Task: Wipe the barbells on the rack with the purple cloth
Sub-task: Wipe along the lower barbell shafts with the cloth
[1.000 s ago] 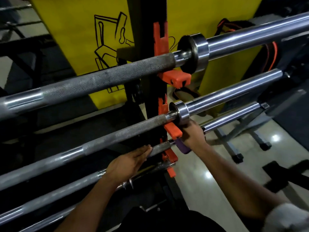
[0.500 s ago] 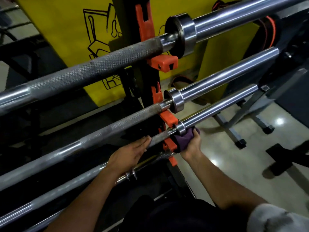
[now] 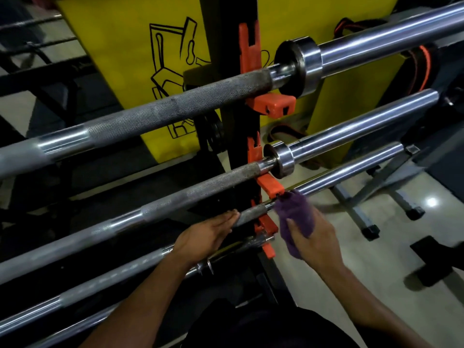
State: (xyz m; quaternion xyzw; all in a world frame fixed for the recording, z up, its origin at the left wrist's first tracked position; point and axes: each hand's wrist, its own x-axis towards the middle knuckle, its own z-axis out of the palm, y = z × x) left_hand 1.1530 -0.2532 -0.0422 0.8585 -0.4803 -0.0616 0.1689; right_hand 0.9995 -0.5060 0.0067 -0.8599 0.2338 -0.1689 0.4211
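Now the left hand (image 3: 208,234) lies flat on the third barbell (image 3: 351,169) to steady it; the right hand (image 3: 311,237) beside it holds the purple cloth (image 3: 293,214) bunched against the bar to rub it.

Left hand (image 3: 208,234) flat; right hand (image 3: 310,236) gripping

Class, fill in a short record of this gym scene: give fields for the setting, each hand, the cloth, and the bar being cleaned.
setting: black rack upright with orange hooks holding stacked barbells
left hand: fingers straight, resting on the third bar
right hand: holds the purple cloth
cloth position: against the third bar, just right of the upright
top barbell: untouched
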